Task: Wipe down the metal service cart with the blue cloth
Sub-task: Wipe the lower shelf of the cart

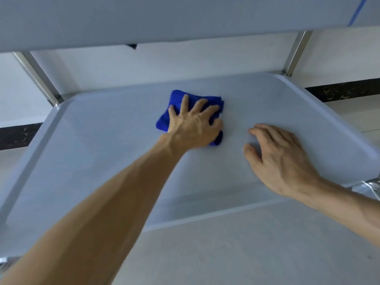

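A folded blue cloth (pixel 176 98) lies near the far middle of the cart's lower shelf (pixel 102 140), a pale metal tray with a raised rim. My left hand (pixel 193 122) presses flat on the cloth with its fingers spread. To the right of the cloth my right hand (pixel 277 159) hovers or rests on the bare shelf with its fingers loosely bent, holding nothing.
The cart's upper shelf (pixel 164 17) overhangs the top of the view. Metal uprights stand at the far left corner (pixel 37 77) and far right corner (pixel 296 52). Pale floor (pixel 246 254) lies in front of the shelf's near rim, and a dark skirting strip (pixel 341 91) runs behind.
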The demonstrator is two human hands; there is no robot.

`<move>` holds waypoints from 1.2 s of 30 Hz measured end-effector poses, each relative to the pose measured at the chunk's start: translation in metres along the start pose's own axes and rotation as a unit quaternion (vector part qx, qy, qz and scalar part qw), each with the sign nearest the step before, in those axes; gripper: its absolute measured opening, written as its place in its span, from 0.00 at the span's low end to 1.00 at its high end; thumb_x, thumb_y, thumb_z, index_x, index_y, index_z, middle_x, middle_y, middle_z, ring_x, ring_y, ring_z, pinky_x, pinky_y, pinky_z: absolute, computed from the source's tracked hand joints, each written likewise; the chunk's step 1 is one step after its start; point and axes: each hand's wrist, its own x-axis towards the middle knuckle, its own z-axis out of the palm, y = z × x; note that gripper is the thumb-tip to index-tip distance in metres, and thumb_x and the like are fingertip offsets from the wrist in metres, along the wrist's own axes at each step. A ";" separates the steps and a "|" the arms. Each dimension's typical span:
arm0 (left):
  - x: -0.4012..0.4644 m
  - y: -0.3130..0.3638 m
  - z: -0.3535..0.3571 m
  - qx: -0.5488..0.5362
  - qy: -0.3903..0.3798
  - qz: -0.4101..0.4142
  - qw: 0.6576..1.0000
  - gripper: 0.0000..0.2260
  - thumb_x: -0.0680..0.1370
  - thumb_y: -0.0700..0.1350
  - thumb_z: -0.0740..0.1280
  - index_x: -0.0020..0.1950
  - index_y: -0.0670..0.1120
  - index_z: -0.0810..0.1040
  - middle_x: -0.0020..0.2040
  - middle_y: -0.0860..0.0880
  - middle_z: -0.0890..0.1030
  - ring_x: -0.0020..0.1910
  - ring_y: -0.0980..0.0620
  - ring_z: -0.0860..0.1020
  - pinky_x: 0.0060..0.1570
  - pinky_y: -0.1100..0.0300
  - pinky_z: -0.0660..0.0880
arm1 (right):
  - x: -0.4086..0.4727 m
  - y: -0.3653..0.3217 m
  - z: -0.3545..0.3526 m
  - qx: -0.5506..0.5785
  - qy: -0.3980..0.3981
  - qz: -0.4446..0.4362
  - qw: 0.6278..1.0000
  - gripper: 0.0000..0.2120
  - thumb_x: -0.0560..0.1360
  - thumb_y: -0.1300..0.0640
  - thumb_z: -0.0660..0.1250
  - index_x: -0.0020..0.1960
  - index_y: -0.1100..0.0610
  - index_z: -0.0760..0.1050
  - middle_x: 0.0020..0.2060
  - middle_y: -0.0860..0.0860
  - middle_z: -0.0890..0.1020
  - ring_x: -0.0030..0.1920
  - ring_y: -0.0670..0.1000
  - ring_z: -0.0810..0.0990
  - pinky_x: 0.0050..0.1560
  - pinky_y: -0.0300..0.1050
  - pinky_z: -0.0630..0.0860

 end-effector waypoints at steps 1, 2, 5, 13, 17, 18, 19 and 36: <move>-0.006 -0.001 0.000 0.001 -0.002 0.029 1.000 0.23 0.80 0.64 0.49 0.75 0.64 0.61 0.77 0.60 0.59 0.78 0.43 0.52 0.72 0.36 0.53 | 0.000 0.000 0.000 0.000 -0.001 -0.001 1.000 0.21 0.79 0.51 0.60 0.68 0.61 0.73 0.68 0.56 0.75 0.70 0.57 0.71 0.72 0.55 0.63; -0.014 -0.010 -0.003 0.004 -0.001 0.059 0.998 0.24 0.79 0.65 0.47 0.74 0.65 0.61 0.78 0.61 0.59 0.78 0.44 0.52 0.72 0.37 0.54 | 0.000 0.000 0.000 -0.001 0.002 0.001 1.000 0.22 0.79 0.50 0.59 0.67 0.61 0.73 0.68 0.56 0.76 0.70 0.58 0.71 0.72 0.55 0.63; -0.035 -0.061 -0.016 -0.005 0.023 0.115 0.993 0.30 0.74 0.68 0.44 0.73 0.64 0.65 0.77 0.60 0.62 0.79 0.49 0.56 0.74 0.44 0.58 | -0.001 -0.001 0.002 -0.008 0.014 -0.007 1.000 0.27 0.77 0.46 0.53 0.65 0.62 0.75 0.65 0.58 0.78 0.68 0.60 0.74 0.69 0.58 0.67; -0.001 -0.183 -0.033 -0.001 0.062 -0.260 0.964 0.23 0.77 0.63 0.51 0.71 0.61 0.67 0.76 0.53 0.63 0.76 0.44 0.57 0.71 0.37 0.55 | 0.000 -0.001 0.005 -0.017 0.023 -0.010 1.000 0.24 0.76 0.48 0.58 0.64 0.61 0.76 0.64 0.57 0.79 0.67 0.59 0.75 0.68 0.57 0.68; 0.038 -0.153 -0.027 -0.013 0.051 -0.256 0.965 0.24 0.77 0.60 0.52 0.72 0.58 0.66 0.76 0.50 0.64 0.76 0.41 0.55 0.71 0.36 0.54 | 0.001 -0.001 0.007 -0.021 0.052 -0.018 0.998 0.25 0.77 0.48 0.54 0.62 0.63 0.78 0.61 0.58 0.80 0.63 0.61 0.78 0.65 0.60 0.72; 0.048 -0.138 -0.024 -0.012 0.047 -0.224 0.973 0.24 0.77 0.60 0.53 0.73 0.59 0.65 0.77 0.51 0.64 0.77 0.42 0.55 0.72 0.37 0.53 | 0.001 -0.001 0.007 -0.024 0.056 -0.022 0.998 0.25 0.76 0.47 0.54 0.61 0.63 0.78 0.61 0.58 0.81 0.63 0.61 0.78 0.64 0.60 0.73; 0.058 -0.119 -0.021 -0.013 0.042 -0.189 0.981 0.24 0.78 0.60 0.53 0.74 0.60 0.65 0.78 0.54 0.63 0.77 0.44 0.54 0.73 0.39 0.52 | 0.001 0.000 0.007 -0.027 0.058 -0.024 0.998 0.26 0.76 0.47 0.53 0.61 0.63 0.78 0.61 0.58 0.81 0.62 0.60 0.78 0.64 0.60 0.73; 0.014 -0.147 -0.035 0.013 -0.019 0.025 0.999 0.35 0.75 0.66 0.43 0.79 0.52 0.62 0.79 0.52 0.61 0.79 0.48 0.56 0.77 0.45 0.51 | 0.001 0.004 0.005 -0.009 0.017 -0.007 1.000 0.21 0.79 0.49 0.59 0.67 0.59 0.74 0.67 0.55 0.76 0.70 0.56 0.72 0.71 0.53 0.63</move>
